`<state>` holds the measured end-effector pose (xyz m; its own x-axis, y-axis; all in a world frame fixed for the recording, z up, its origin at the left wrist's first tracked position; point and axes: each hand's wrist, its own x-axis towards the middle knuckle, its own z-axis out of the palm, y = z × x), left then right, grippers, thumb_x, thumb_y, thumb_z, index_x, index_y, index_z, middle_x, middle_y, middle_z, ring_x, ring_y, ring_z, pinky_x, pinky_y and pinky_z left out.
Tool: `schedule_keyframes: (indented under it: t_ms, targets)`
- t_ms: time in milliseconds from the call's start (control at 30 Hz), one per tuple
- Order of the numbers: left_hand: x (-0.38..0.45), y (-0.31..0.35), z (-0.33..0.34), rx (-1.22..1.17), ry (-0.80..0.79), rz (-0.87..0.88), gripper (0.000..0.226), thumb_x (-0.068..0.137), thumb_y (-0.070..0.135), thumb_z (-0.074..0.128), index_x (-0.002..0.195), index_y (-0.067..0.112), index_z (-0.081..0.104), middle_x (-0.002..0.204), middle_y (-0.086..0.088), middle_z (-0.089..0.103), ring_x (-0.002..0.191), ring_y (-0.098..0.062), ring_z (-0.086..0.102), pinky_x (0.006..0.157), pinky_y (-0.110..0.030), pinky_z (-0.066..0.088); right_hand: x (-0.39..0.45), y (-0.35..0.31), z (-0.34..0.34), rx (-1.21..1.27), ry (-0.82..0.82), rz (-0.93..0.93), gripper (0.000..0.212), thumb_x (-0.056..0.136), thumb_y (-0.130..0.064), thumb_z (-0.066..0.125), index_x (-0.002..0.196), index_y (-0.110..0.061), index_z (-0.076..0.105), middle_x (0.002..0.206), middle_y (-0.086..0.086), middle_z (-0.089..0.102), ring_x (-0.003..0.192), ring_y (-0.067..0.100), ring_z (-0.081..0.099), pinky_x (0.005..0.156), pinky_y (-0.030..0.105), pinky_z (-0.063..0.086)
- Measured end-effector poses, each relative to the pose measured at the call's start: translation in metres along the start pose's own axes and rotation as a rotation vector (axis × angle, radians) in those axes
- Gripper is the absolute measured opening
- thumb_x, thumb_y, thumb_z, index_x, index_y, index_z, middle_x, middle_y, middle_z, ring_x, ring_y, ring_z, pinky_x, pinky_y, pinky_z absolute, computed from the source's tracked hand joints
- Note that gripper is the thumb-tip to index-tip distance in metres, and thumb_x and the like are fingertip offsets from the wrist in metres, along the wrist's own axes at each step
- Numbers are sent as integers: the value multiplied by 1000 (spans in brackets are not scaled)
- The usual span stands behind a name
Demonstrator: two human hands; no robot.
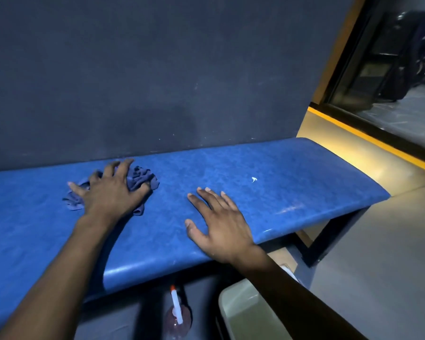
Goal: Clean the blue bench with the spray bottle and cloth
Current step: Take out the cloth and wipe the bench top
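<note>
The blue bench runs across the view against a dark wall. My left hand presses flat on a crumpled dark blue cloth near the bench's back edge, fingers spread over it. My right hand lies flat on the bench seat near its front edge, fingers apart and holding nothing. The spray bottle, clear with a white nozzle and an orange tip, stands on the floor below the bench's front edge. A small white scrap lies on the seat to the right.
A pale bin stands on the floor under my right forearm. The bench's black leg frame is at the right end. A yellow-trimmed ledge and a dark glass window are at the right. Grey floor lies beyond the bench end.
</note>
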<state>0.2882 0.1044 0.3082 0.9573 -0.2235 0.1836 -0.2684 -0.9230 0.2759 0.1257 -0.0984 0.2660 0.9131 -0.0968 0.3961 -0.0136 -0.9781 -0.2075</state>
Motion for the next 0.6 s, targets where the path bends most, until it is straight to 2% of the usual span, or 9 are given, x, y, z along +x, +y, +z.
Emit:
schedule_keyframes:
  t_ms: [100,167,267,367,467,533,600]
  targets:
    - [-13,8,-2,-78,7,-32,65,83,59,59,142,36,45,141,-14,49,122,-46,50,99,-61,39,0,0,-3,1,-52,-8,67,95,-61,36,153,-28,42,162,0,39,153,16,27,126,43,15]
    - [-23,17,-6,-159,49,-14,56,84,41,68,136,36,50,132,-17,50,114,-46,51,96,-58,43,0,-1,-7,-2,-102,-13,69,96,-62,33,156,-28,36,165,1,33,155,16,21,127,44,11]
    - [-39,36,-15,-325,101,73,56,83,26,74,135,33,57,128,-19,52,111,-46,53,101,-51,42,-2,3,-21,41,-124,-16,70,98,-65,28,157,-28,35,166,1,30,156,16,17,128,43,7]
    - [-44,66,-24,-476,140,188,58,83,23,75,135,39,56,129,-13,53,114,-40,57,100,-46,46,-9,39,-45,62,-33,48,69,97,-65,25,152,-28,43,163,3,38,154,19,26,127,42,13]
    - [-40,114,-22,-631,122,292,61,85,22,71,136,49,51,133,-7,49,119,-32,58,106,-45,47,-18,109,-69,-45,17,178,70,96,-64,26,151,-25,46,160,5,42,151,23,32,126,44,19]
    - [-38,152,-14,-730,86,373,60,87,21,68,138,47,50,135,-5,48,123,-26,56,110,-39,44,-27,153,-84,-121,-30,279,79,93,-70,20,152,-23,43,162,6,38,153,24,28,125,44,17]
    - [-33,189,0,-740,25,479,60,89,24,66,143,45,49,138,-4,46,127,-23,55,111,-35,42,-34,181,-90,-171,-105,328,97,85,-83,7,154,-24,39,164,5,33,155,23,22,126,43,12]
